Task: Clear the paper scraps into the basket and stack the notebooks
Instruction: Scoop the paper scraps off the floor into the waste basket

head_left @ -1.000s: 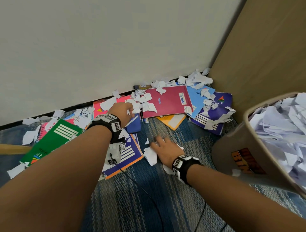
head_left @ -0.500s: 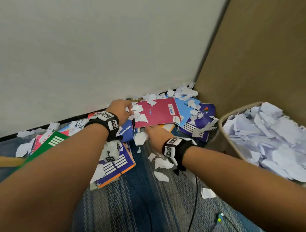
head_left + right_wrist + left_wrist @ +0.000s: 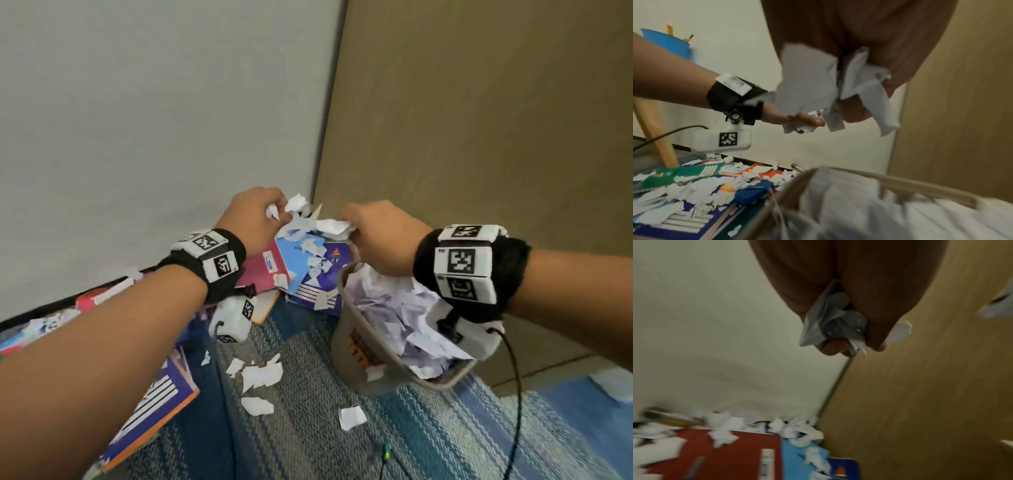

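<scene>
Both hands are raised above the floor, each gripping a bunch of white paper scraps. My left hand (image 3: 263, 212) holds scraps (image 3: 834, 321) over the notebooks. My right hand (image 3: 373, 236) holds a larger bunch of scraps (image 3: 818, 81) just above the far rim of the beige basket (image 3: 363, 363), which is heaped with crumpled paper (image 3: 404, 308). Below lie a red notebook (image 3: 260, 270), a light blue notebook (image 3: 298, 260) and a purple notebook (image 3: 329, 274), all strewn with scraps. Another purple notebook (image 3: 161, 397) lies under my left forearm.
Loose scraps (image 3: 260, 377) dot the blue striped carpet (image 3: 308, 428) in front of the basket. A white wall (image 3: 154, 120) and a brown panel (image 3: 479, 137) meet in the corner behind. A green notebook (image 3: 680, 173) and more scraps lie to the left. Cables trail from both wrists.
Both hands rose from the floor with bunches of scraps and moved right toward the basket. The head view swung right, so the basket now sits nearer the centre.
</scene>
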Motion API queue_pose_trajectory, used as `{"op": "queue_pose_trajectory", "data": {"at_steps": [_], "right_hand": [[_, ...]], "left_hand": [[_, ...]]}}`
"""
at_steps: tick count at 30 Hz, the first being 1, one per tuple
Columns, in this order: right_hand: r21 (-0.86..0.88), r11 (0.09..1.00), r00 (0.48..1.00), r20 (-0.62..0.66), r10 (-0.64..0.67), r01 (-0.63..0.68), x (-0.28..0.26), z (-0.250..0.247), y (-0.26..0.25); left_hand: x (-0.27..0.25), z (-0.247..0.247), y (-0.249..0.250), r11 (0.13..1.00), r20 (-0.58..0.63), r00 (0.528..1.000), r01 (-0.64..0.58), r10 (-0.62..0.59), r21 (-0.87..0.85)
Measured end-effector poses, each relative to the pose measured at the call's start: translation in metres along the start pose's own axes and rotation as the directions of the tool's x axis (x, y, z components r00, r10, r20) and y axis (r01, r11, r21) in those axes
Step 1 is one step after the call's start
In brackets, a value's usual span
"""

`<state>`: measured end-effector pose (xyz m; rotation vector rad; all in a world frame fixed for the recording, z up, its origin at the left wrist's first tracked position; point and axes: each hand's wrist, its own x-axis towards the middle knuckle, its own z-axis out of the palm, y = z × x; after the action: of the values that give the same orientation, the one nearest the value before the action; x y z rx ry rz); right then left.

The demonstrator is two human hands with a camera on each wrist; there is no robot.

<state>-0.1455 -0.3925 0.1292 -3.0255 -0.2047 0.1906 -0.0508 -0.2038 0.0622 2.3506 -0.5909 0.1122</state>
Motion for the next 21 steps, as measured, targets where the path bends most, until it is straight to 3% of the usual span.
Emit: {"op": "queue_pose_trajectory", "data": {"at_steps": [7,12,16,21], "right_hand": [[-0.175,0.960,0.945,0.210,0.252,-0.217,-0.048,0.006,0.067],[-0.272,0.947,0.875,0.398,0.275,-0.174,-0.055,0.021,0.081],[-0.251,0.947,0.842,0.451,0.297,-0.199,-0.048,0.023,0.086],[-0.281,0.939,0.826,0.468,0.313,-0.196,-0.033,0.019,0.087]], "left_hand": [[-0.020,0.065,0.087,0.961,0.115,0.956,-0.262,0.271,-0.094],[-0.041,0.100,0.118,0.920,0.267,0.881,-0.384,0.391,-0.081],[-0.048,0.118,0.129,0.900,0.531,0.788,-0.423,0.311,0.102],[-0.048,0.126,0.131,0.903,0.625,0.746,-0.403,0.230,0.149]]}}
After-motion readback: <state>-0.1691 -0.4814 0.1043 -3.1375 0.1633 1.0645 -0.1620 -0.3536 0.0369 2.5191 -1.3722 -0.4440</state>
